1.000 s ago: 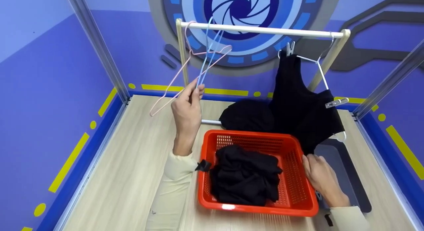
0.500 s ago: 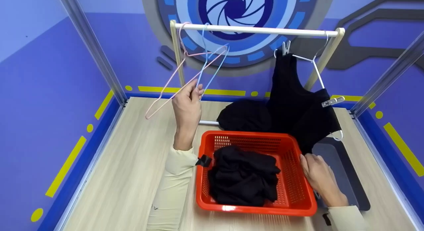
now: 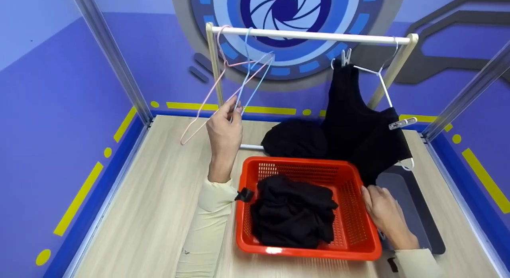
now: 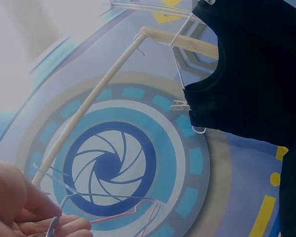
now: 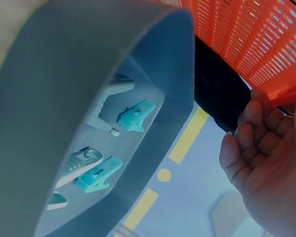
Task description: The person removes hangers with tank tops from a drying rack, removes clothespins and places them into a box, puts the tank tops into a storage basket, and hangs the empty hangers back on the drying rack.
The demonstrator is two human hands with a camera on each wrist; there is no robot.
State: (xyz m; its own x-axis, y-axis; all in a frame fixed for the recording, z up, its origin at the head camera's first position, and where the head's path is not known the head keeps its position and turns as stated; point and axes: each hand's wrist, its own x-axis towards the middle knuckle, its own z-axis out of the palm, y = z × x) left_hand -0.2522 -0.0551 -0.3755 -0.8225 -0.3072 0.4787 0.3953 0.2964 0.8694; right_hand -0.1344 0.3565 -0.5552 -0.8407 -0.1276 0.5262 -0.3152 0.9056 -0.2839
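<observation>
In the head view my left hand (image 3: 225,126) pinches the lower part of a light blue clothes hanger (image 3: 246,77) between thumb and fingers. The hook of this hanger lies at the rack's rail. A pink hanger (image 3: 207,98) hangs beside it, further left. My right hand (image 3: 385,208) rests at the right rim of the red basket (image 3: 310,252), its fingers loosely curled in the right wrist view. Inside the basket lies a crumpled black garment (image 3: 295,212). A black sleeveless top (image 3: 358,118) hangs on a white hanger (image 3: 384,87), held with clothes pegs (image 3: 402,123).
A wooden rack (image 3: 310,35) stands at the back. Behind the basket lies a black cloth bundle (image 3: 295,138). The grey tray (image 3: 432,230) under my right arm holds several pegs, among them a turquoise peg (image 5: 136,116). Patterned walls (image 3: 40,110) enclose the table (image 3: 131,214).
The blue hanger has turned and dropped slightly, its hook now at the rail instead of above it. My left hand has barely moved; the right hand stays put.
</observation>
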